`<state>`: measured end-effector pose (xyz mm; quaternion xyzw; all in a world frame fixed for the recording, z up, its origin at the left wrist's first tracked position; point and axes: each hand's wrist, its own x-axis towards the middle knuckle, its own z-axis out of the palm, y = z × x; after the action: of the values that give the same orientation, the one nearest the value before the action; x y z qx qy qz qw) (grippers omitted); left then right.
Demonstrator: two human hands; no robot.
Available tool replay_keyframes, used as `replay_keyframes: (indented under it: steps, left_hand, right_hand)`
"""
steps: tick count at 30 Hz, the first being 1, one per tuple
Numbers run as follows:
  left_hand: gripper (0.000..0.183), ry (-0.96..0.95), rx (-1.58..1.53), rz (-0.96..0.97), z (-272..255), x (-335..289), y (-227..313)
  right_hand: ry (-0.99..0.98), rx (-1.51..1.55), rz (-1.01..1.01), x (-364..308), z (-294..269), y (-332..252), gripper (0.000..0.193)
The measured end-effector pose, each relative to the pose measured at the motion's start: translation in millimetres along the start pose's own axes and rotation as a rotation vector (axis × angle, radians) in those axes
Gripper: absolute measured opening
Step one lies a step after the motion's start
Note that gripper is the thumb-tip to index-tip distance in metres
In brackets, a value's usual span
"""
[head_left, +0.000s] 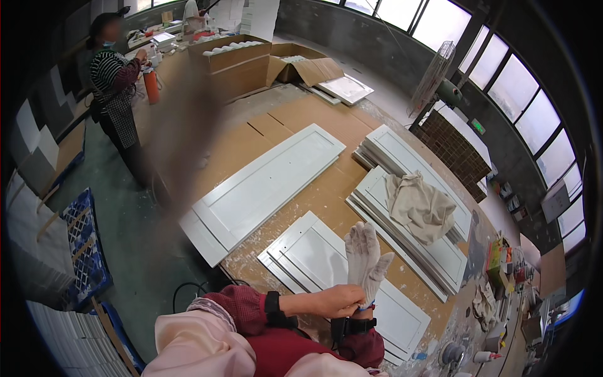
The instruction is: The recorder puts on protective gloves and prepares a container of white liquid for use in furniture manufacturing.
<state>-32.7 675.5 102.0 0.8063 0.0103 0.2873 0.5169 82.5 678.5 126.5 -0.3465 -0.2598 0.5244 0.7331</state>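
Note:
My left hand [342, 301] is bare and closed on the cuff of a white work glove [362, 254]. That glove is on my right hand [367, 267], which is raised with its fingers stretched upward and the thumb apart. A dark strap circles each wrist. Behind and below my hands lies a stack of white panelled boards [314, 251], partly hidden by my arms. A long white panel [270, 182] rests farther left on the cardboard-covered table [251, 135]. To the right, a crumpled beige cloth [418, 207] lies on another stack of white panels [411, 245].
Open cardboard boxes [235, 69] stand at the table's far end. A person [116, 88] works at the far left near an orange flask [151, 86]. Along the right are a caged fan [433, 75] and cluttered tools. A blurred dark shape [182, 125] crosses the left foreground.

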Motion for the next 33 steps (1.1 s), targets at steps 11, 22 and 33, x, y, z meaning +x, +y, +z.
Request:
replay_keyframes:
  steps: [11, 22, 33]
  left_hand:
    - [0.011, -0.116, -0.166, -0.006, 8, 2, 14]
    - [0.012, -0.036, -0.077, 0.095, 11, 5, -4]
    - [0.009, 0.397, 0.111, -0.527, -187, -86, -45]
  right_hand:
    - [0.213, 0.121, 0.027, -17, 24, -16, 0.046]
    - [0.323, 0.436, -0.03, -10, 14, -35, 0.037]
    - [0.057, -0.106, 0.375, -92, -31, -22, 0.031]
